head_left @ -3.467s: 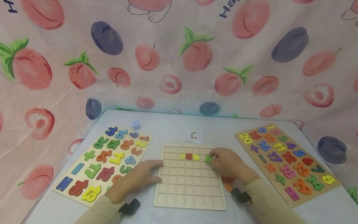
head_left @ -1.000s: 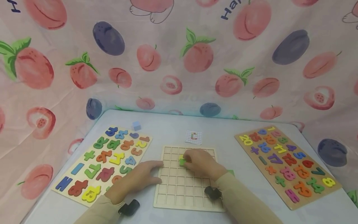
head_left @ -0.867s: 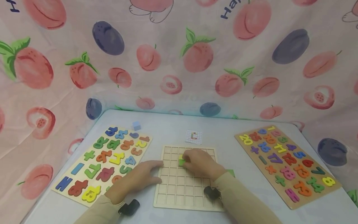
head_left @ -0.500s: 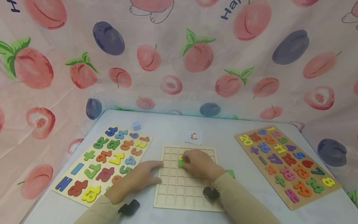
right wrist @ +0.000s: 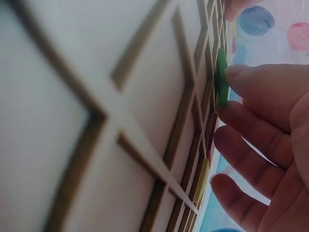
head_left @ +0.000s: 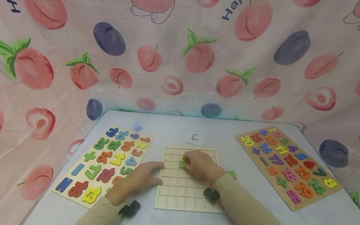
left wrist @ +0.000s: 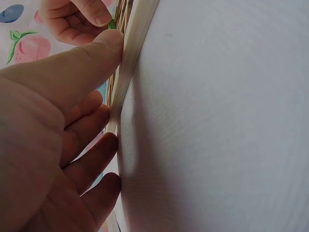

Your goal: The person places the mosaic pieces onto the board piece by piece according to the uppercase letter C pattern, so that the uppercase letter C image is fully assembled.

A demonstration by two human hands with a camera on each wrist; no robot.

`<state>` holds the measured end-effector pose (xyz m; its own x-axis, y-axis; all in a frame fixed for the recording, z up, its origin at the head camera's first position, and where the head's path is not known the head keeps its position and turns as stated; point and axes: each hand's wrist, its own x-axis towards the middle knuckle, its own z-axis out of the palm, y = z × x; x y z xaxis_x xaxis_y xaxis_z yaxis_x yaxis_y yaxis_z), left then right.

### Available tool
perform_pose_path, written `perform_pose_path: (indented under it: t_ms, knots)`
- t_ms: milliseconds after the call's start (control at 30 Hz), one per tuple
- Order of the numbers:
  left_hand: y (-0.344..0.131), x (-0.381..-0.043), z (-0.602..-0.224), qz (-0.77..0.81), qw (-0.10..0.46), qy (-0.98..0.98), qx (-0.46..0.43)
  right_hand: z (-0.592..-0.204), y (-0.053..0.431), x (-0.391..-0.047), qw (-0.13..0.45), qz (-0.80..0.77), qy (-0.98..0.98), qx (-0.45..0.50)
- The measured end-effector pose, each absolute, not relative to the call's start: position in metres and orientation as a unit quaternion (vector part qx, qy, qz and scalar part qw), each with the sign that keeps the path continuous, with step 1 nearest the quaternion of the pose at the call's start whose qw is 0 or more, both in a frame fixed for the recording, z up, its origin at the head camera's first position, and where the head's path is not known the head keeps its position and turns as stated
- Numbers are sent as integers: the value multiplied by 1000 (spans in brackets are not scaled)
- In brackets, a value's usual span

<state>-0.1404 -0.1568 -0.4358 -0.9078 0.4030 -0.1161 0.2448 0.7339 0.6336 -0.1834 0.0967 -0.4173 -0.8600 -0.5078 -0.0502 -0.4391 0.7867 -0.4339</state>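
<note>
My right hand (head_left: 200, 164) pinches a green square tile (head_left: 182, 164) between thumb and index finger over the upper part of a wooden grid board (head_left: 180, 190). A yellow piece (head_left: 181, 158) shows just beyond that tile. In the right wrist view the green tile (right wrist: 222, 77) stands slightly proud of the grid ridges; a red tile (right wrist: 211, 133) and another yellow piece (right wrist: 200, 181) lie in the cells past it. At the board's left edge, my left hand (head_left: 139, 177) touches the rim with thumb and fingertips, fingers relaxed and spread.
Number puzzle boards lie on the left (head_left: 81, 159) and right (head_left: 281, 170). A small pattern card (head_left: 194, 137) sits beyond the grid, a light blue cube (head_left: 137, 126) at the back left. Loose tiles (head_left: 232, 173) peek out beside my right sleeve. A fruit-print cloth (head_left: 180, 62) hangs behind.
From the grid's right side, my right hand has carried the green tile left to below the left yellow piece. Over the last second it barely shifts; my left hand stays put.
</note>
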Motion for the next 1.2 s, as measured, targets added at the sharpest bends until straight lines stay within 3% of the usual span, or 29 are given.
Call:
perform_pose_path:
  t_ms: [667, 1200]
  knots:
    - [-155, -139, -433, 317, 126, 924, 171, -417, 100, -184, 80, -200, 944, -249]
    - [-157, -139, -434, 313, 121, 925, 178, -403, 137, -175, 81, -204, 956, -193]
